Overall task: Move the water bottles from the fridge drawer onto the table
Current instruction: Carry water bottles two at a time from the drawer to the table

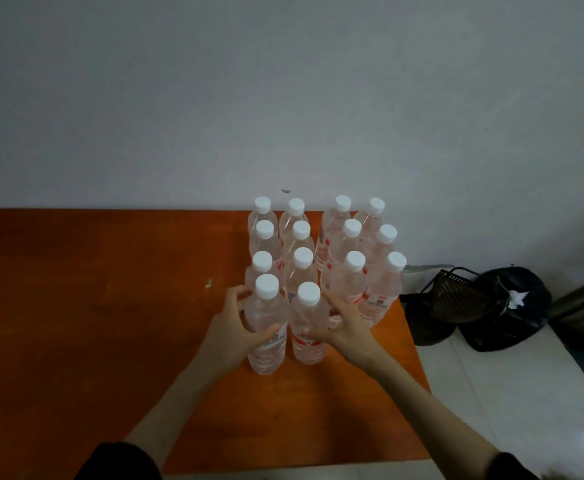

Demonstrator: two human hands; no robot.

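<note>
Several clear water bottles with white caps stand upright in rows on the orange table point(75, 306), near its right end. My left hand point(229, 332) grips the front left bottle point(267, 323) round its body. My right hand point(347, 327) holds the front right bottle point(308, 327), fingers wrapped round its side. Both front bottles stand on the tabletop, close against the rows behind them point(349, 271). The fridge drawer is out of view.
A white wall rises straight behind the table. To the right, on the pale floor, sit a dark basket point(453, 296) and a black bag point(512, 306). The table's right edge runs just beside the bottles. A small scrap point(208, 283) lies on the table.
</note>
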